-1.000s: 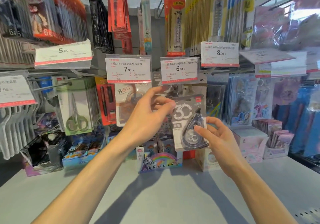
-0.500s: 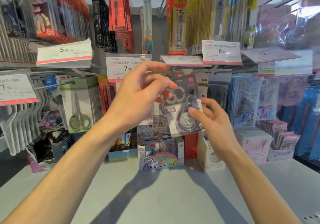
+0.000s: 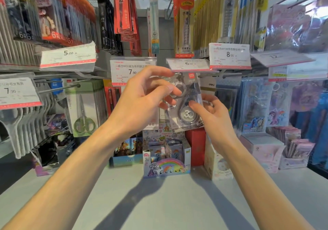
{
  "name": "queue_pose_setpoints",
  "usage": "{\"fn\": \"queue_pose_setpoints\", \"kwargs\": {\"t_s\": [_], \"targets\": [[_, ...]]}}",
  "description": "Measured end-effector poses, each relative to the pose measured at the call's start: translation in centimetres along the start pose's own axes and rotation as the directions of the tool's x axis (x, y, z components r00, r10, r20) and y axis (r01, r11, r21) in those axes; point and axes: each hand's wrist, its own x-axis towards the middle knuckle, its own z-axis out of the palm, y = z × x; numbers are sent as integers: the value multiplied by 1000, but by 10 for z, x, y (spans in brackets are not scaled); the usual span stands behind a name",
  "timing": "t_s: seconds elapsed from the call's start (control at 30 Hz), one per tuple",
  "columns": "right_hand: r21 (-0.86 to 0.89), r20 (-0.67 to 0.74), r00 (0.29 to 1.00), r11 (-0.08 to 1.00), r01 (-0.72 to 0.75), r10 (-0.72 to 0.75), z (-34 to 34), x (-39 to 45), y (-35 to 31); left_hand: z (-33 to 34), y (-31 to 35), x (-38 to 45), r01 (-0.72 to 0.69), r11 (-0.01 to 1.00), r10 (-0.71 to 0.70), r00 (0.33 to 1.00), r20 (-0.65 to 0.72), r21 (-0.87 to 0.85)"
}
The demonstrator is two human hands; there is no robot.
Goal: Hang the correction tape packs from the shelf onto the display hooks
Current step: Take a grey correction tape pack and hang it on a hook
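Grey shelf [image 3: 159, 203] below crowded hooks of stationery, price tags [image 3: 132, 70] overhead.

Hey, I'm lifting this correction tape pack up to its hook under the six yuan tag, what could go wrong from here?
1. The 6.00 price tag is flipped up right above the correction tape pack; the pack's top could knock it or miss the hook, which is hidden here.
2. The pack is tilted, held by the right hand low and the left hand at its upper left, so it may twist or slip.
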Motion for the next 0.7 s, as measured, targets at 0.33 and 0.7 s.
{"fn": "queue_pose_setpoints", "kwargs": {"t_s": [0.33, 0.7], "targets": [[-195, -29, 999, 981, -22, 16, 9, 5, 16, -5, -25, -18, 84, 987, -79, 996, -42, 135], [-298, 90, 995, 954, -20, 49, 26, 20, 33, -58, -97, -13, 357, 865, -169, 869, -464, 354]]}}
